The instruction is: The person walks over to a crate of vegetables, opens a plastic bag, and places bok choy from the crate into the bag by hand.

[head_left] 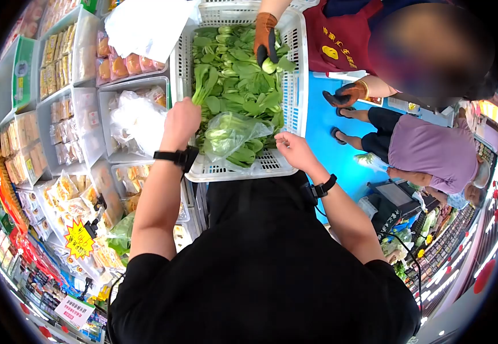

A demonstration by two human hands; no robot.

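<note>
A white slatted crate (298,103) in front of me is full of leafy bok choy (243,94). My left hand (181,121), at the crate's left rim, is closed round the stems of a bok choy bunch (205,83). A clear plastic bag (232,135) with bok choy inside lies on the greens near the crate's front. At the right, my right hand (295,150) has its fingers pinched together at the edge of this bag. The exact grip is small and partly hidden.
Across the crate, a co-worker's gloved hand (265,43) holds a bok choy; the other gloved hand (346,94) is outside it. Bins of packaged food (60,126) line the left, with white plastic bags (137,120) on top. Another person (432,152) stands at the right.
</note>
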